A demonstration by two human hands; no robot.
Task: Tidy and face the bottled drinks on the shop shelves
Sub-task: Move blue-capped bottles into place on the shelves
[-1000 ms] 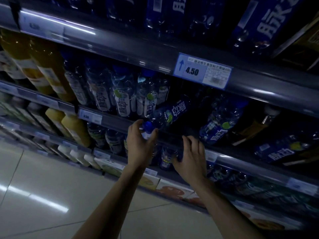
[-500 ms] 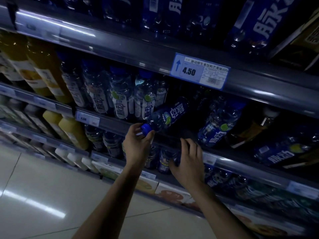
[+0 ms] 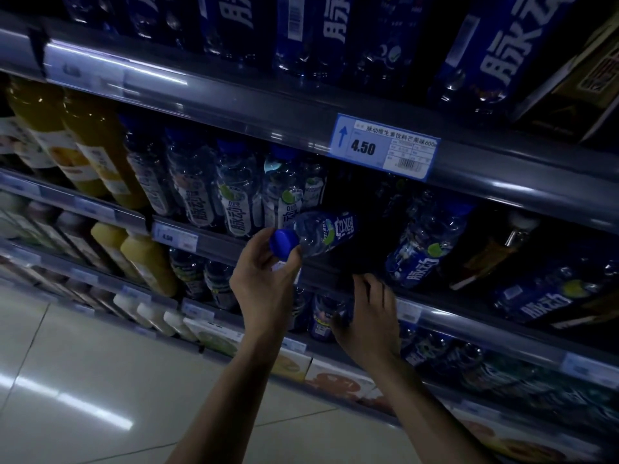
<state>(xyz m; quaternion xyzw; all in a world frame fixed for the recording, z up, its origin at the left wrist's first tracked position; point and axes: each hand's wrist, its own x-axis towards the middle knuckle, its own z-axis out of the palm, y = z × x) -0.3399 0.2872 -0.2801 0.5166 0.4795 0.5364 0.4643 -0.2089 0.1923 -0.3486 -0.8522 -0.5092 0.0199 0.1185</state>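
Observation:
A clear bottle with a blue label [image 3: 330, 231] lies tilted on its side over the middle shelf's front rail [image 3: 214, 244], blue cap toward me. My left hand [image 3: 266, 283] grips it at the cap. My right hand [image 3: 370, 316] hovers with spread fingers at the shelf edge, just right of the bottle, holding nothing. Several upright white-label bottles [image 3: 236, 202] stand to the left on the same shelf. A blue-label bottle [image 3: 423, 244] leans to the right, and another [image 3: 542, 298] lies further right. A dark gap sits between them.
Yellow juice bottles [image 3: 100, 152] fill the shelf's left end. A blue 4.50 price tag [image 3: 383, 147] hangs on the rail above. Large blue bottles [image 3: 495, 51] stand on the top shelf. Lower shelves hold more bottles and cartons [image 3: 291, 363]. Tiled floor [image 3: 83, 380] lies at the lower left.
My left hand has closed on the lying bottle's cap and drawn the cap end out toward me. My right hand has stayed near the shelf edge.

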